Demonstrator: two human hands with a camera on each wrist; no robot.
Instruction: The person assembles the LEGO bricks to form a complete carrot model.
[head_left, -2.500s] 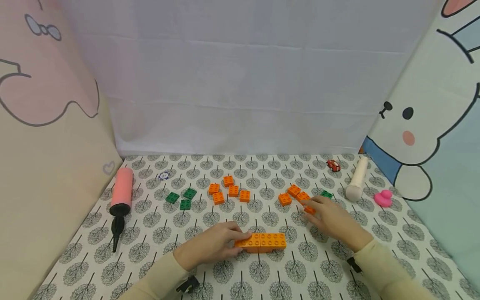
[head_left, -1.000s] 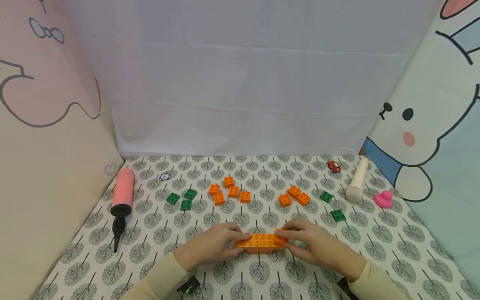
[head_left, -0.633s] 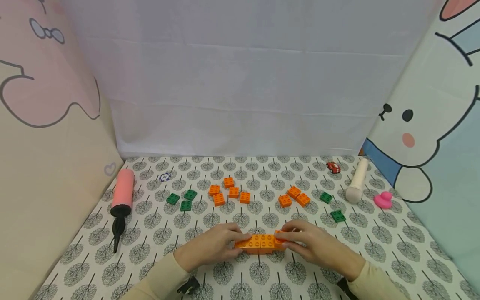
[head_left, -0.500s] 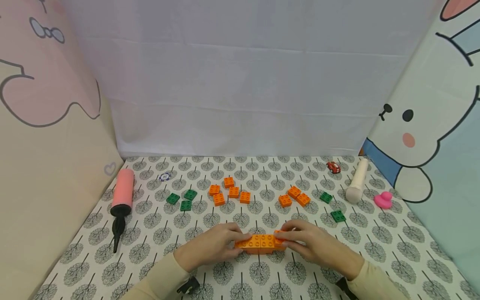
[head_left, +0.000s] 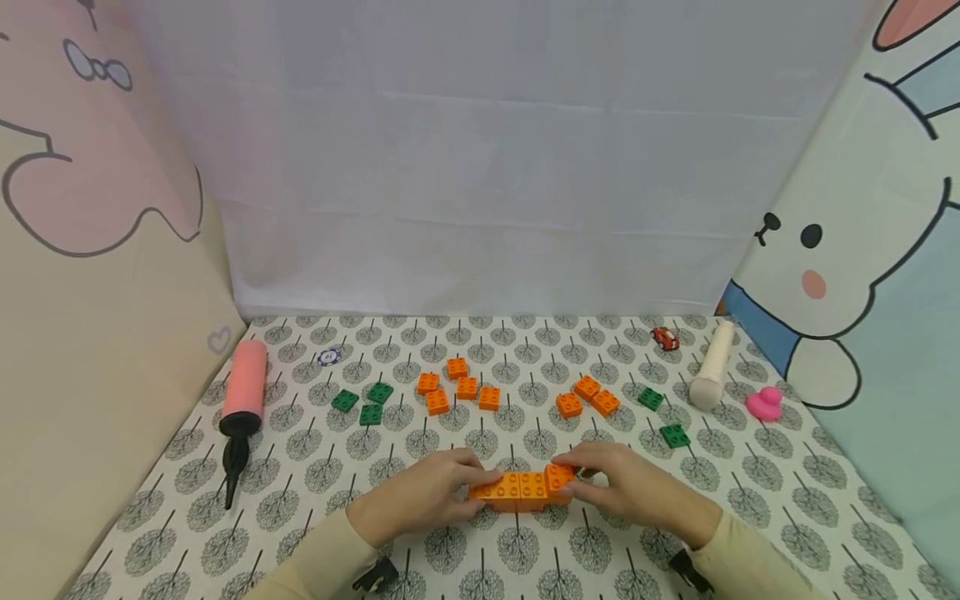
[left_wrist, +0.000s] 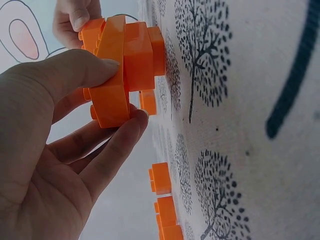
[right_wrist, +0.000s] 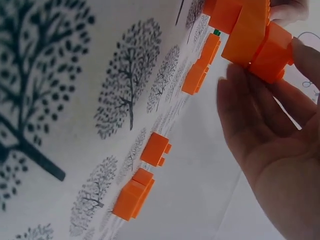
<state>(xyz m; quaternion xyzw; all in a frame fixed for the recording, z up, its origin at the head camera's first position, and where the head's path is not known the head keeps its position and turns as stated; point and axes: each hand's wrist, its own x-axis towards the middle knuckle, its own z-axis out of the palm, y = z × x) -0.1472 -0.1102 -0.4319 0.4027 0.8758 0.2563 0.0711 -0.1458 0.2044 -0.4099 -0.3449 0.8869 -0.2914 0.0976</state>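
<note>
In the head view, an orange toy brick build (head_left: pixel 510 492) stands in front, with long studded bricks on top of smaller ones. My left hand (head_left: pixel 431 492) grips its left end. In the left wrist view the thumb of the left hand (left_wrist: pixel 60 125) presses the long brick's side, with fingers on the far side. A small orange brick (head_left: pixel 558 478) sits on top at the right end. My right hand (head_left: pixel 637 492) has its index finger behind that brick and its thumb in front. In the right wrist view, the right hand (right_wrist: pixel 280 135) is at the small brick's outer end.
Loose orange bricks (head_left: pixel 467 387) lie behind the build, with more orange bricks (head_left: pixel 587 387) to the right. Green bricks (head_left: pixel 371 414) lie on both sides. A pink pump (head_left: pixel 245 375), poker chip (head_left: pixel 328 357), red toy car (head_left: pixel 664 337), whitish cylinder (head_left: pixel 712 367) and pink duck (head_left: pixel 765 403) stand around.
My right hand brought a small orange brick from the right group onto the build's right end. Its fingers now sit slightly back, showing more studs. The left hand stays in place.
</note>
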